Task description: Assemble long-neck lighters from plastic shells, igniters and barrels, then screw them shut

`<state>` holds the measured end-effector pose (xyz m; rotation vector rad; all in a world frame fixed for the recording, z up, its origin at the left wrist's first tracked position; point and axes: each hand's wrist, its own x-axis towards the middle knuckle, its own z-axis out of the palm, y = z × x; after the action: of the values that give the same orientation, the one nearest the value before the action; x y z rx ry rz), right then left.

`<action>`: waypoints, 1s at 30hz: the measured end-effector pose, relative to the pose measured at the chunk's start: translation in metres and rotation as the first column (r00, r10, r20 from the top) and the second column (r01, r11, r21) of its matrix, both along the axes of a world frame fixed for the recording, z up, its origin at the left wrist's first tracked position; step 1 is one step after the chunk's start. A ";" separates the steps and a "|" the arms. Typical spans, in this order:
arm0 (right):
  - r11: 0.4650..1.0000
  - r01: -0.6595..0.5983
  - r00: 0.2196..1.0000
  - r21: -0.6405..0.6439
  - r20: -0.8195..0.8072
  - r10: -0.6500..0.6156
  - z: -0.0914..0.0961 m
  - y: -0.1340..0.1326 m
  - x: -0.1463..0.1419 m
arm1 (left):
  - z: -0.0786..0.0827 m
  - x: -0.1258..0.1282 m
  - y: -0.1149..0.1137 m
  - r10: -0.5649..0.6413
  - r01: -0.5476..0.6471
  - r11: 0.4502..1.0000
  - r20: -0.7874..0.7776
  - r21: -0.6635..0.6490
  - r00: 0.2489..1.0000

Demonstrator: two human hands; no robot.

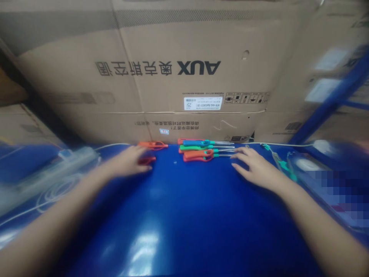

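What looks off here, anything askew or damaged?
The cardboard box behind the blue table stands upside down: its AUX print and label are inverted. The tools lie neatly bunched. An orange piece sits apart by the left hand.

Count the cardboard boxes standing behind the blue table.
3: the large AUX-printed box in the middle, a blurred box at far left, and one at right behind the blue rack post. More may be hidden.

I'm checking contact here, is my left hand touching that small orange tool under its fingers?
Touching. The head view shows the left hand with its fingertips lying over the small orange tool on the blue table, though motion blur softens the edges.
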<state>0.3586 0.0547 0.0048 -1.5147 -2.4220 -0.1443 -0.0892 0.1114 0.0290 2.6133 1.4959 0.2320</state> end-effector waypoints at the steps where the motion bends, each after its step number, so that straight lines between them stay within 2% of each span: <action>1: 0.998 -0.063 0.998 0.012 -0.029 0.064 -0.001 -0.002 -0.008 | 0.001 -0.012 0.001 0.054 -0.056 0.995 -0.028 -0.086 0.998; 5: 0.959 -0.281 0.950 0.015 -0.136 0.281 -0.004 -0.015 -0.039 | -0.003 -0.039 0.002 0.102 -0.111 0.977 -0.056 -0.180 0.993; 8: 0.919 -0.392 0.900 -0.035 -0.220 0.376 -0.004 -0.026 -0.057 | -0.006 -0.035 -0.004 0.081 -0.091 0.968 -0.049 -0.236 0.995; 12: 0.883 -0.454 0.868 -0.121 -0.281 0.409 -0.005 -0.036 -0.073 | -0.008 0.000 -0.028 -0.069 0.082 0.943 0.051 -0.324 0.996; 15: 0.851 -0.497 0.845 -0.173 -0.318 0.429 -0.008 -0.038 -0.081 | -0.017 0.038 -0.051 -0.210 0.259 0.920 0.188 -0.295 0.959; 17: 0.821 -0.537 0.825 -0.195 -0.325 0.463 -0.013 -0.037 -0.085 | -0.028 0.062 -0.065 -0.247 0.311 0.921 0.269 -0.234 0.931; 20: 0.808 -0.556 0.815 -0.195 -0.318 0.484 -0.019 -0.035 -0.087 | -0.046 0.085 -0.078 -0.292 0.353 0.925 0.333 -0.138 0.897; 23: 0.817 -0.539 0.821 -0.204 -0.346 0.454 -0.020 -0.031 -0.083 | -0.057 0.089 -0.080 -0.328 0.377 0.923 0.356 -0.076 0.875; 30: 0.847 -0.461 0.873 -0.266 -0.307 0.379 -0.010 -0.024 -0.065 | -0.059 0.076 -0.067 -0.299 0.348 0.937 0.420 -0.042 0.857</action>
<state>0.2940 0.0311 -0.0051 -0.9853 -2.5890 0.5372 -0.0136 0.0442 -0.0304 2.4674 0.8886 0.5914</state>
